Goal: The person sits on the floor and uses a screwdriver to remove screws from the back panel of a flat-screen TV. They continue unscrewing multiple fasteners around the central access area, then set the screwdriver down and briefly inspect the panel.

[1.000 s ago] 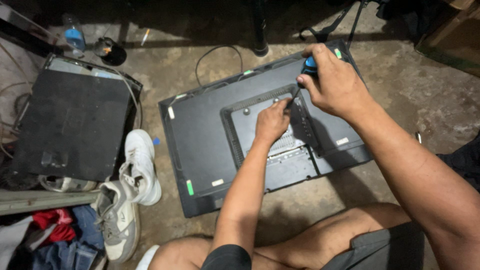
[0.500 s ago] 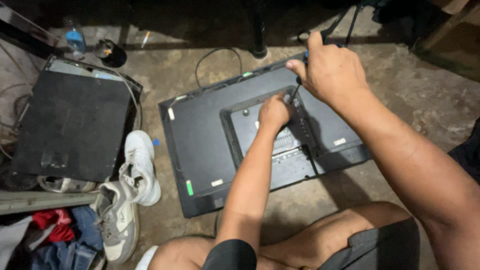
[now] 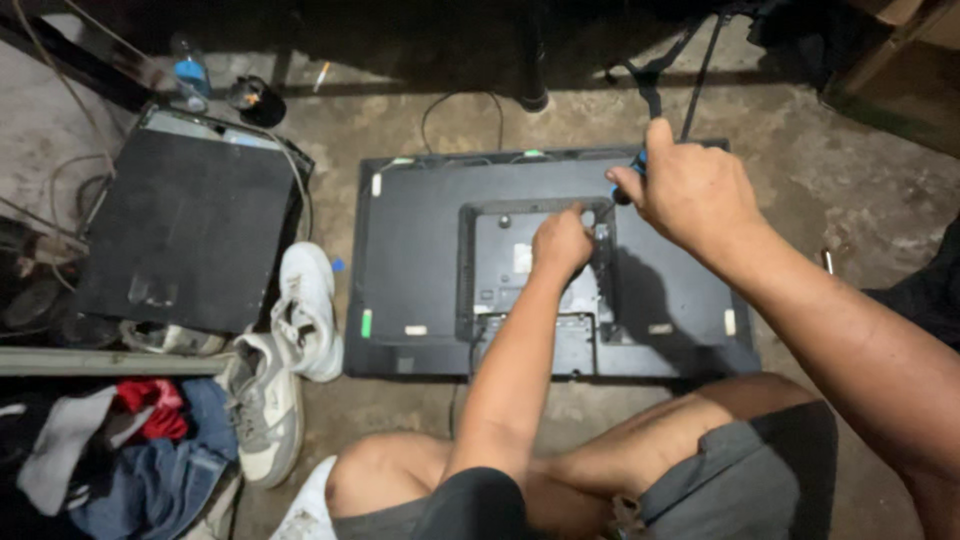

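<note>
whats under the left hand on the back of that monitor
The left hand rests in the recessed centre panel of the face-down monitor. A white label and a screw hole show beside it; whatever lies directly beneath the fingers is covered.

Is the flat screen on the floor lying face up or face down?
Face down. The flat screen shows its black back, with the recessed mounting panel upward, where the left hand rests.

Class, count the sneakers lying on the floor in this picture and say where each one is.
2. One white sneaker lies beside the monitor's left edge; the other sneaker lies below it, nearer the clothes pile. More may be hidden.
</note>
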